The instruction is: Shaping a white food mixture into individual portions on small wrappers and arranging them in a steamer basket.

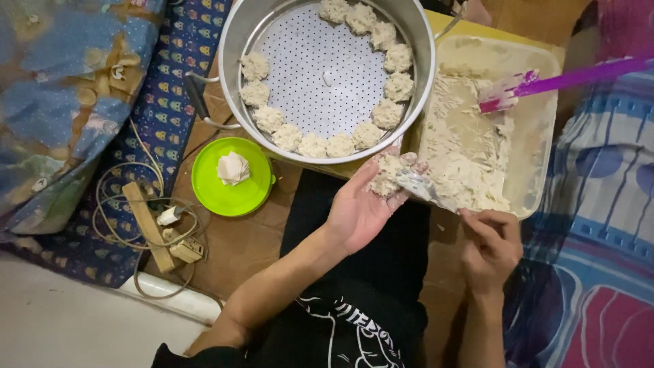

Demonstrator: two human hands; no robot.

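While the dumpling (385,176) rests in the cupped left hand (361,208), the fingers there curl up around it without closing, so the soft wrapper sits as in a small bowl and the filling can be pressed in from above. The dumpling looks pale and lumpy, its top heaped with cream-coloured mince and its edge ruffled. It lies just below the rim of the steamer (235,41) and touching the tip of a small spatula (419,187). The right hand (492,244) holds that spatula by its handle, fingers clamped on it, with the blade angled across to the dumpling, seemingly to pack or smooth the filling.

Just right of the left hand stands a pale plastic tub (541,123) of the same mince, close enough for the spatula to dip into; a purple spatula (565,78) leans in it from the far side. In the steamer, finished dumplings (340,144) sit in a ring along the edge of the perforated tray, touching or nearly so, with the middle bare and a gap at the upper left.

Left of the person's lap, a green plate (211,194) carries a small stack of wrappers (233,167), within reach of the left hand. Further left, a power strip (180,247) and tangled cable lie on the floor beside a patterned mat (170,88).
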